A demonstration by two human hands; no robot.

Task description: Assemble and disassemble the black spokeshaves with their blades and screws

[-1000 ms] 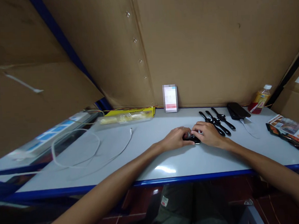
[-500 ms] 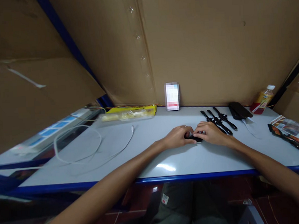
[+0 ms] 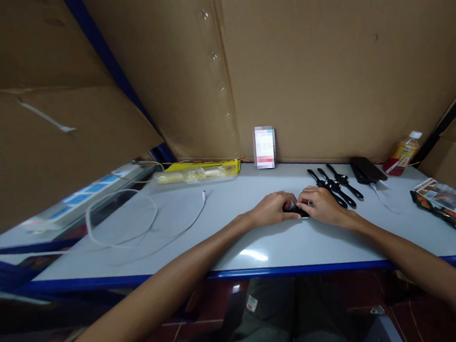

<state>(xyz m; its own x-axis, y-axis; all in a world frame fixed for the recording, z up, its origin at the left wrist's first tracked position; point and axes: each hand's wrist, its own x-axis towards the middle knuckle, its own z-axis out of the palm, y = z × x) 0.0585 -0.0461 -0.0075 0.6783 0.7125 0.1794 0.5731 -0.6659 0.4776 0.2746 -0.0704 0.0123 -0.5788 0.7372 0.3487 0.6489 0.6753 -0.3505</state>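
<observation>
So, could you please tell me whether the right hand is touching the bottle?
No, the right hand is at a small black object, well away from the bottle.

Black object (image 3: 302, 212) mostly behind fingers (image 3: 304, 195)

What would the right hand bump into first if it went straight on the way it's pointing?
Probably the left hand: the right hand points toward it, over the small black object its fingers seem to touch. The exact gap is hard to judge.
</observation>
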